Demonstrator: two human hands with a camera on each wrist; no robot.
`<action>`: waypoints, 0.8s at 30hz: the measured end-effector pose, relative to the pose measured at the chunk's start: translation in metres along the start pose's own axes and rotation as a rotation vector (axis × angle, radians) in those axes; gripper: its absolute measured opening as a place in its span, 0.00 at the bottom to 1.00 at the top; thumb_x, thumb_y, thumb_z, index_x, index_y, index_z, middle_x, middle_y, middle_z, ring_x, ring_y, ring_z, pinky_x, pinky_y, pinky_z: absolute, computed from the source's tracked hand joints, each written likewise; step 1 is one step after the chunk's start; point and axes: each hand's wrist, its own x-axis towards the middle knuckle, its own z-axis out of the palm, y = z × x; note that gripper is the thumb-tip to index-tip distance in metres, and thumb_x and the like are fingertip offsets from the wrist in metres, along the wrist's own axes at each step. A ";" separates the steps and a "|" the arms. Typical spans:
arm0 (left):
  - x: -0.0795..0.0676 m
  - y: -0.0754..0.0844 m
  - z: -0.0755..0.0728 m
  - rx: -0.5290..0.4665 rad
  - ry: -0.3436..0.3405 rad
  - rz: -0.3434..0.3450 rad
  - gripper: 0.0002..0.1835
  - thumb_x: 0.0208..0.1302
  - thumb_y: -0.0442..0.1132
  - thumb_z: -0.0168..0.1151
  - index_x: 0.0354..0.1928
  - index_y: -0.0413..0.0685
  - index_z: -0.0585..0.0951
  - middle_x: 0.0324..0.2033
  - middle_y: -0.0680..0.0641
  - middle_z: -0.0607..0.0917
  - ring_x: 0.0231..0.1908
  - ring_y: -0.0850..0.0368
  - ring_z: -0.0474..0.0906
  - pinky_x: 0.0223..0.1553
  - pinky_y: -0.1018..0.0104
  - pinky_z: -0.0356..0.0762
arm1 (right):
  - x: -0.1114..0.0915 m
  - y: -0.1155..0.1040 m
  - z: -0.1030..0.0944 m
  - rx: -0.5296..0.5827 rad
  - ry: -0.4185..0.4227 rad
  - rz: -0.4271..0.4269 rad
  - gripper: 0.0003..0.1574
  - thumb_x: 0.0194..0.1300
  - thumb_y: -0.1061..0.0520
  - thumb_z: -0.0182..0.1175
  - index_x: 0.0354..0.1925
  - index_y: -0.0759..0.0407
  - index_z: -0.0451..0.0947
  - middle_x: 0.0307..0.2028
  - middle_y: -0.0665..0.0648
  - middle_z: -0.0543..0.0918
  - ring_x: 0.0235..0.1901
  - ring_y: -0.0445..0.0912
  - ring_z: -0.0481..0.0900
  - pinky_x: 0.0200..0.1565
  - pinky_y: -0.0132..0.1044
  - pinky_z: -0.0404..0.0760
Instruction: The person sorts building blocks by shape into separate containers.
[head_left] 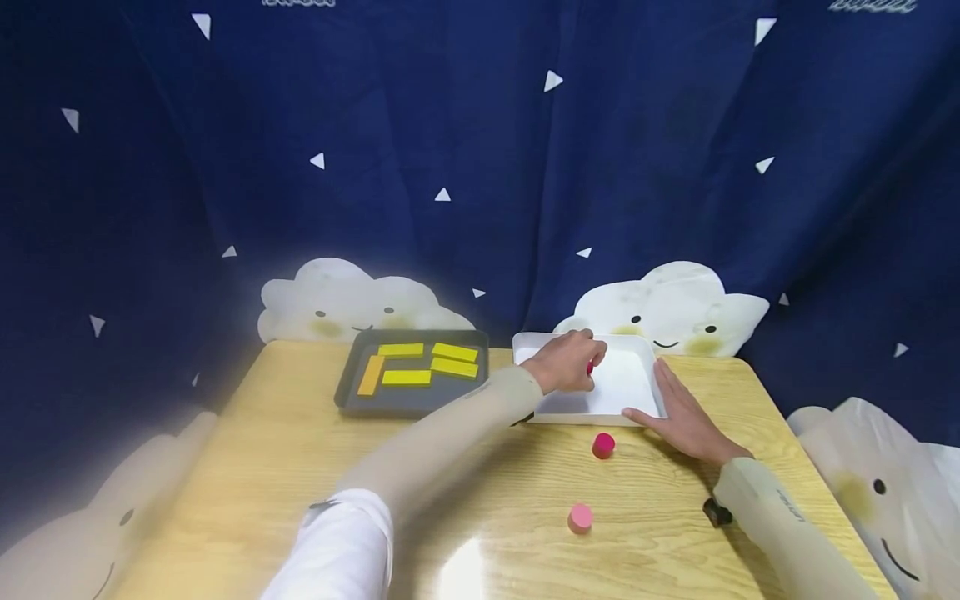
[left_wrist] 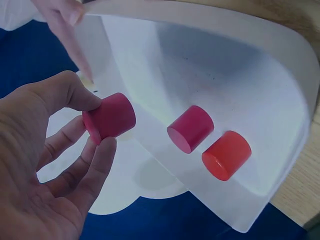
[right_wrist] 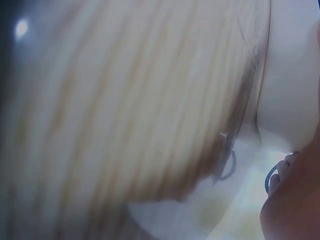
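Note:
Over the white tray (head_left: 626, 383), my left hand (head_left: 567, 362) pinches a crimson cylinder (left_wrist: 114, 116) between thumb and fingertips. Two more cylinders lie inside that tray in the left wrist view, one crimson (left_wrist: 191, 129) and one orange-red (left_wrist: 227, 156); in the head view the left hand and arm hide them. My right hand (head_left: 690, 421) rests at the tray's near right corner, its fingers straight along the right wall and its thumb at the front rim. Only part of the right hand (right_wrist: 295, 200) shows in the right wrist view.
In front of the white tray a crimson cylinder (head_left: 603, 446) stands on the wooden table (head_left: 300, 492), with a pink cylinder (head_left: 580, 518) nearer. To the left is a dark grey tray (head_left: 352, 407) holding several yellow blocks (head_left: 407, 378) and an orange block (head_left: 371, 376). A blue curtain (head_left: 420, 125) hangs behind.

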 end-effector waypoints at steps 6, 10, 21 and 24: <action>0.014 -0.004 0.007 0.018 -0.005 -0.010 0.12 0.61 0.42 0.78 0.37 0.54 0.80 0.36 0.54 0.77 0.37 0.61 0.75 0.35 0.72 0.72 | 0.000 0.002 0.002 -0.007 -0.001 -0.001 0.82 0.67 0.20 0.63 0.86 0.58 0.24 0.86 0.65 0.29 0.83 0.71 0.37 0.76 0.79 0.45; 0.022 -0.005 0.011 0.024 -0.018 -0.027 0.12 0.62 0.42 0.78 0.36 0.54 0.79 0.36 0.55 0.77 0.37 0.62 0.74 0.35 0.73 0.71 | 0.001 0.003 0.002 -0.013 0.002 0.001 0.82 0.66 0.20 0.62 0.86 0.57 0.23 0.86 0.66 0.30 0.83 0.71 0.37 0.76 0.79 0.45; 0.034 -0.004 0.024 0.026 -0.047 -0.054 0.13 0.63 0.43 0.78 0.36 0.55 0.79 0.36 0.55 0.77 0.37 0.62 0.73 0.34 0.73 0.70 | 0.002 0.004 0.002 -0.020 0.002 -0.005 0.82 0.67 0.20 0.62 0.86 0.59 0.24 0.86 0.64 0.28 0.83 0.72 0.37 0.76 0.78 0.45; 0.035 -0.004 0.026 0.038 -0.041 -0.048 0.13 0.62 0.42 0.79 0.36 0.55 0.80 0.36 0.55 0.77 0.37 0.62 0.73 0.35 0.73 0.71 | 0.001 0.004 0.002 -0.022 0.005 -0.008 0.81 0.67 0.20 0.62 0.86 0.60 0.24 0.86 0.64 0.27 0.83 0.72 0.37 0.76 0.78 0.45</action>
